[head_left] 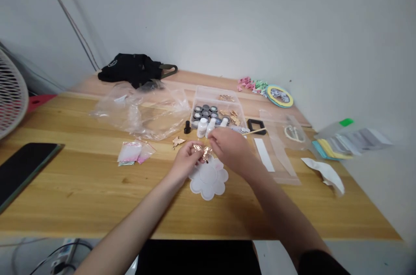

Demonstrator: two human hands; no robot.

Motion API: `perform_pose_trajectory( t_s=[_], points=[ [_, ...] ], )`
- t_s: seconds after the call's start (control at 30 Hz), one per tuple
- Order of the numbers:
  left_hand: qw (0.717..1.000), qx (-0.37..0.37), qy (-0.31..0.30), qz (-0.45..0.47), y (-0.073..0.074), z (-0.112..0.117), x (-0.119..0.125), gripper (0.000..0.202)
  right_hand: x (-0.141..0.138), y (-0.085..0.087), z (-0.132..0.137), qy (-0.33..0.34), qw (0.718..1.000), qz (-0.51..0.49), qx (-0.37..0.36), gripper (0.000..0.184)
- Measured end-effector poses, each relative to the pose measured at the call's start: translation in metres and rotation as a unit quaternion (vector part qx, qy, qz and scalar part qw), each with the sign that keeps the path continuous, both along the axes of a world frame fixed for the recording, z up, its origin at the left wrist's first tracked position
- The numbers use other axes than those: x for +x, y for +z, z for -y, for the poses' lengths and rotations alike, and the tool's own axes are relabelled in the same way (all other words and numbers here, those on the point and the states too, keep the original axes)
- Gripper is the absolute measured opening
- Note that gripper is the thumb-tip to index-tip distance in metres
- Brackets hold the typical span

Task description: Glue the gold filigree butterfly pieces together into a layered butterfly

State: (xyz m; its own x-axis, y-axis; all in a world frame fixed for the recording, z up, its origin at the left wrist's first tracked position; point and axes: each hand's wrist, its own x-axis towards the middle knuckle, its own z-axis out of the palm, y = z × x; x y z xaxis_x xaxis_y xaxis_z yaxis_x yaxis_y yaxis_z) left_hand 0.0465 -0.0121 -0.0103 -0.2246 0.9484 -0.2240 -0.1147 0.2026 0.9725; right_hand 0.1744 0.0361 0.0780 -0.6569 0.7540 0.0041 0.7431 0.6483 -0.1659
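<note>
Left hand [186,158] is pinching a rose-gold metallic charm [201,152] between curled fingers, just above a white flower-shaped palette [208,178]. Right hand [229,147] is bending its fingers over the same charm; whether it is gripping the charm cannot be told. A second rose-gold charm [178,141] is lying just beyond the left hand, with pink-filled zip bags [131,152] farther left. Beyond the hands, white bottles [202,127] are standing before a clear plastic box [217,99] of round pots. Right of the right hand, a clear zip bag [279,153] is lying on the wooden table [97,192].
</note>
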Motion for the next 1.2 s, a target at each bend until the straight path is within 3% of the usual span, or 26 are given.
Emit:
perform_pose_trajectory(
  t_s=[0.23, 0.5, 0.83, 0.97, 1.07, 1.13, 1.2],
  points=[
    [0.969, 0.044, -0.079, -0.231, -0.012, 0.002, -0.004, 0.006, -0.087, -0.004, -0.044, -0.033, 0.999, 0.038, -0.009, 0.029],
    [0.926, 0.055, -0.195, -0.317, -0.005, 0.012, 0.002, 0.020, -0.115, -0.013, -0.056, -0.057, 0.990, 0.104, -0.078, 0.025],
    [0.953, 0.048, -0.147, -0.262, -0.006, 0.006, -0.007, 0.010, -0.117, -0.020, -0.057, -0.024, 0.985, 0.120, -0.118, 0.034],
    [0.956, 0.013, -0.116, -0.270, 0.000, 0.002, -0.025, 0.009, -0.103, -0.007, -0.052, 0.021, 0.991, 0.069, -0.116, 0.014],
    [0.950, -0.012, -0.090, -0.299, 0.005, 0.002, -0.041, 0.009, -0.079, 0.007, -0.050, 0.081, 0.989, 0.000, -0.122, 0.023],
    [0.944, -0.024, -0.086, -0.318, 0.008, 0.003, -0.048, 0.010, -0.061, 0.015, -0.049, 0.123, 0.978, -0.048, -0.160, 0.026],
    [0.938, -0.032, -0.100, -0.331, 0.010, 0.004, -0.051, 0.013, -0.044, 0.022, -0.048, 0.164, 0.948, -0.135, -0.238, 0.024]
  ],
)
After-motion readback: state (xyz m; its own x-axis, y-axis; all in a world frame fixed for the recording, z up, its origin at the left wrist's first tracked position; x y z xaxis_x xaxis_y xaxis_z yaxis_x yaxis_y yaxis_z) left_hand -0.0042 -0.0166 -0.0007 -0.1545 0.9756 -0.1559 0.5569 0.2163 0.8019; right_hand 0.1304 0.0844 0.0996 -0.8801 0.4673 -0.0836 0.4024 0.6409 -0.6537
